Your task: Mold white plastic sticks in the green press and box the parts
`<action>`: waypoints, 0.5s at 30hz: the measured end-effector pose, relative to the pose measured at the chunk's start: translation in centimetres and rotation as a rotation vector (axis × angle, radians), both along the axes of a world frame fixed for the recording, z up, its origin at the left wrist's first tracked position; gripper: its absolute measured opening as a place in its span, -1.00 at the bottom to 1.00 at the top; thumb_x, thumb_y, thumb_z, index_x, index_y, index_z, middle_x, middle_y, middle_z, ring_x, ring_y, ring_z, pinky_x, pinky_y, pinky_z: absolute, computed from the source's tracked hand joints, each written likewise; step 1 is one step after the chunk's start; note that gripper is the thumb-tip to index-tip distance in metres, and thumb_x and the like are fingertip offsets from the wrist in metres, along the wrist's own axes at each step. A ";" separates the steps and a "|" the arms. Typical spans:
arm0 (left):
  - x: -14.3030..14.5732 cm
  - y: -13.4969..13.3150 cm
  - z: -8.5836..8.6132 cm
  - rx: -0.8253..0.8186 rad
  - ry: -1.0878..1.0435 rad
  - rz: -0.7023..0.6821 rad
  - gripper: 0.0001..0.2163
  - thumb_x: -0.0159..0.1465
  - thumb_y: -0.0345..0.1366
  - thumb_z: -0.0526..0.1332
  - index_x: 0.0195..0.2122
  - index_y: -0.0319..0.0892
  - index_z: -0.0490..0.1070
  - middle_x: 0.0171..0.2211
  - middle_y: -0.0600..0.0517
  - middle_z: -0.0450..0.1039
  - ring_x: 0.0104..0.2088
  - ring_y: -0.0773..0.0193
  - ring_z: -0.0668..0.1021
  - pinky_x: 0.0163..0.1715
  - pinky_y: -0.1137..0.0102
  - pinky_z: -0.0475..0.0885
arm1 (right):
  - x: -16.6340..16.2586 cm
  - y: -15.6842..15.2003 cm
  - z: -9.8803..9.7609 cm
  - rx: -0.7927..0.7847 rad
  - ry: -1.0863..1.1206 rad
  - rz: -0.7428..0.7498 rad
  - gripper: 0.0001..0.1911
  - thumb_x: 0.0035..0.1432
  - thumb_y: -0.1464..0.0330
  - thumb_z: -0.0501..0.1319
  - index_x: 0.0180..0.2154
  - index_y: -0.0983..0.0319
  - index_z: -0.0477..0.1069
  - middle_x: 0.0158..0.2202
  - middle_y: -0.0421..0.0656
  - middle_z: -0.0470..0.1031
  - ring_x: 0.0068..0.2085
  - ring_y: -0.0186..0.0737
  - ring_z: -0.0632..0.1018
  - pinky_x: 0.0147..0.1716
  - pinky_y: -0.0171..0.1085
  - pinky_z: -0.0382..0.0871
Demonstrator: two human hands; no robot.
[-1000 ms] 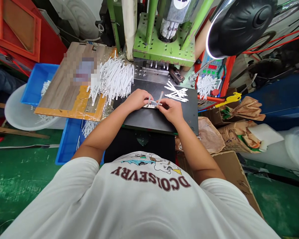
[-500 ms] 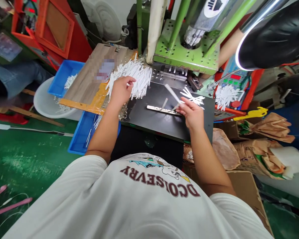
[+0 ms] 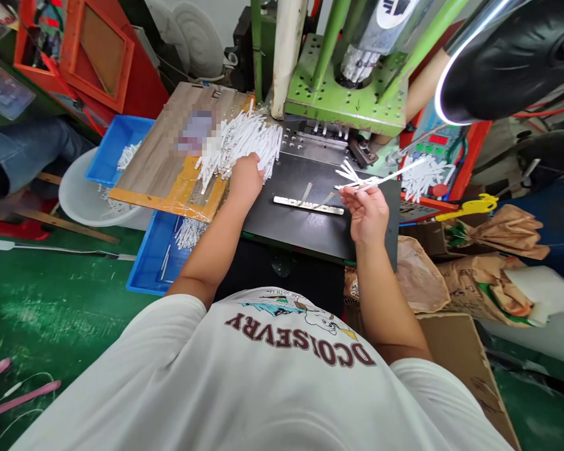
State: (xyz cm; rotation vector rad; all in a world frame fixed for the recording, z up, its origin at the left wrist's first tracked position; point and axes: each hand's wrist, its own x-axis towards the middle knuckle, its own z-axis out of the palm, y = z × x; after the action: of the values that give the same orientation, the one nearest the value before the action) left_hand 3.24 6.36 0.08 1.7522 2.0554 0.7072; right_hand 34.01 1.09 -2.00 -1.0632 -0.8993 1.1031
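Observation:
My left hand (image 3: 247, 178) is at the front edge of a heap of white strips (image 3: 251, 138) on a wooden board. Its fingers are curled together, and whatever they hold is hidden. Over the right part of the black plate (image 3: 282, 232), my right hand (image 3: 370, 214) pinches a thin white strip (image 3: 399, 173) that points away to the right. Just behind that hand lies a small pile of white strips (image 3: 348, 174). Between my hands a narrow metal bar mold (image 3: 291, 202) rests on the plate, with two thin pale pieces standing slanted at it.
Behind the plate stands a green press (image 3: 348, 113). A lamp (image 3: 507, 69) hangs at upper right. More strips lie on an orange control box (image 3: 465, 175). Blue bins (image 3: 143, 263) sit left and below the wooden board (image 3: 155, 150). Another person's leg (image 3: 37, 150) shows at far left.
My left hand has moved right and down along the strip heap, its fingers now at the heap. My right hand has turned its strip from upper left to the right, away from the mold.

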 end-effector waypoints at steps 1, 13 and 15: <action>0.2 0.4 -0.2 0.019 -0.007 0.017 -0.73 0.27 -0.38 0.33 0.01 -0.16 0.54 -0.12 -0.16 0.59 0.05 -0.10 0.59 0.22 0.08 0.44 | 0.1 -0.1 -0.1 0.026 -0.090 0.010 -0.75 0.18 0.13 0.44 -0.24 0.10 0.49 -0.21 -0.22 0.69 -0.10 -0.18 0.72 -0.01 -0.18 0.63; 0.3 -3.2 1.2 0.137 -0.282 -0.054 -0.91 0.21 -0.37 0.33 -0.28 -0.09 0.47 -0.32 0.03 0.55 -0.20 0.13 0.60 -0.02 0.25 0.56 | 0.6 -0.9 -0.9 0.356 -1.189 0.220 -0.88 0.39 0.31 0.22 -0.21 0.12 0.53 -0.16 -0.05 0.65 -0.07 0.03 0.62 0.05 0.00 0.53; 1.9 -4.7 1.2 0.159 -0.394 -0.148 -0.95 0.27 -0.34 0.30 -0.24 -0.10 0.47 -0.29 0.05 0.60 -0.21 0.19 0.63 -0.04 0.29 0.56 | 0.5 -1.0 -1.2 0.377 -1.237 0.221 -0.87 0.41 0.34 0.19 -0.18 0.12 0.53 -0.14 -0.03 0.64 -0.05 0.04 0.62 0.04 -0.03 0.53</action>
State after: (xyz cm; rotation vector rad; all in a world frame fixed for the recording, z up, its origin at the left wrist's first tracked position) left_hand 5.10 1.62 1.31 1.6630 1.6295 1.0938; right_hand 34.52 0.07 -3.24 -1.3076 -2.1338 0.2937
